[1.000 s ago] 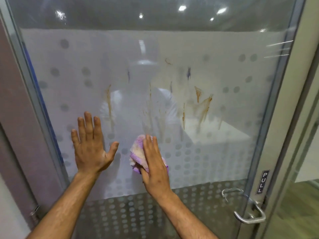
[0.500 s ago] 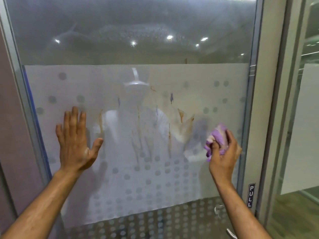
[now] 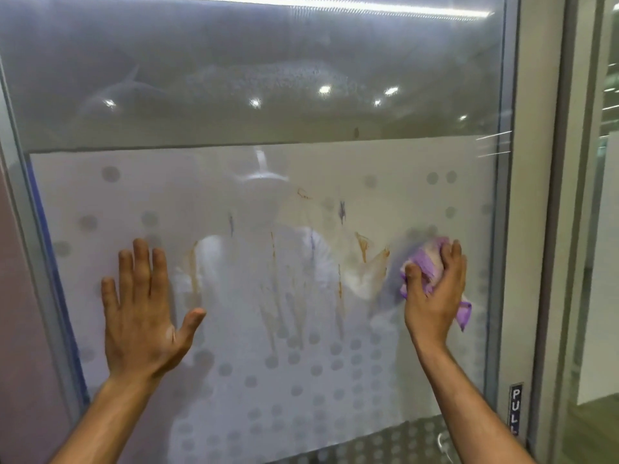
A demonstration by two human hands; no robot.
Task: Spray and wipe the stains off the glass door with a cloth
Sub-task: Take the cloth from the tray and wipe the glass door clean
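1. Our left hand (image 3: 142,309) lies spread flat on the glass door (image 3: 234,95) at 8 o'clock; brace there.
2. Brown stains (image 3: 363,246) streak centre; sweep across them firmly.
3. Our right hand (image 3: 435,289) grips the bunched cloth (image 3: 425,259) at 3 o'clock.

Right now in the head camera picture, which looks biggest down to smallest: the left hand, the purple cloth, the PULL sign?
1. left hand, flat on the glass door.
2. purple cloth, partly hidden by the right hand, so its full size is unsure.
3. PULL sign, smallest.
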